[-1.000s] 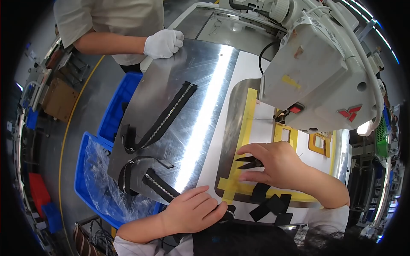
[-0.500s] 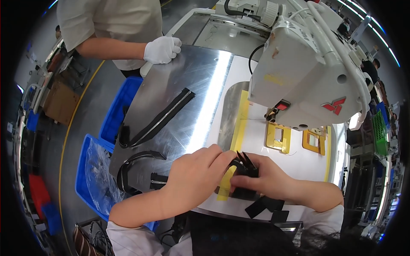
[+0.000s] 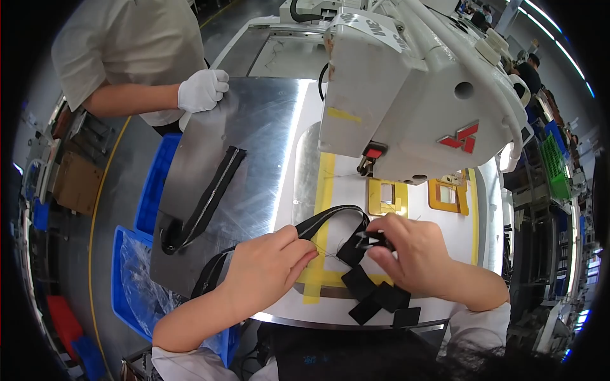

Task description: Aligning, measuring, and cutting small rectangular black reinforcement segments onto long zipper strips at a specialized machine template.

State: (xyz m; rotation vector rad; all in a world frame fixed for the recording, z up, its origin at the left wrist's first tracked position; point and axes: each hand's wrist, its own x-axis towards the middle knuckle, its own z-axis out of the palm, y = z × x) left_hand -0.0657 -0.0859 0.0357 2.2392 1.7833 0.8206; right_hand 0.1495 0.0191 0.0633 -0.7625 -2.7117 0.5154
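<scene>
A black zipper strip (image 3: 330,214) arches across the white work surface, passing behind my left hand (image 3: 270,257) and ending at a black fabric patch (image 3: 351,253). The left thumb and fingers are pinched together at thin threads (image 3: 327,253) that stretch towards the patch. In my right hand (image 3: 413,254) is a small pair of thread snips (image 3: 370,240), its blades beside the patch; the fingers partly hide it. More black fabric patches (image 3: 383,296) lie loosely overlapped below that hand. Another black zipper strip (image 3: 213,197) lies on the metal plate (image 3: 254,114) to the left.
A large white sewing machine head (image 3: 419,101) stands over the far right, with two yellow frames (image 3: 387,198) under it. Blue bins (image 3: 124,279) sit left of the table, one with clear plastic. Across the table, a person's white-gloved hand (image 3: 203,91) rests at the plate's edge.
My hands have moved apart, the left one leftward with the threads. The zipper strip now arches between them, and the snips and more loose patches show. The whole view has shifted.
</scene>
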